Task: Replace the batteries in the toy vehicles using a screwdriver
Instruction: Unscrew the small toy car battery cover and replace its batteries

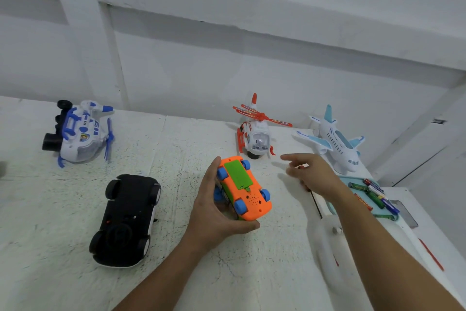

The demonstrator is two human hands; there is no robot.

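Hands: left hand (pixel 214 212) grips upturned orange car (pixel 248 193); right hand (pixel 315 177) holds screwdriver (pixel 316 206).

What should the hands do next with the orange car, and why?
Probably bring the screwdriver, which the right hand seems to hold, over to the tab end of the green battery cover. The left hand holds the orange car belly-up, and the cover looks closed.

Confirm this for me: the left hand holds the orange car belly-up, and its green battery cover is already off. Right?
Not quite. The head view shows the green cover still in place on the orange car, not off. The rest stands: the left hand holds the car belly-up.
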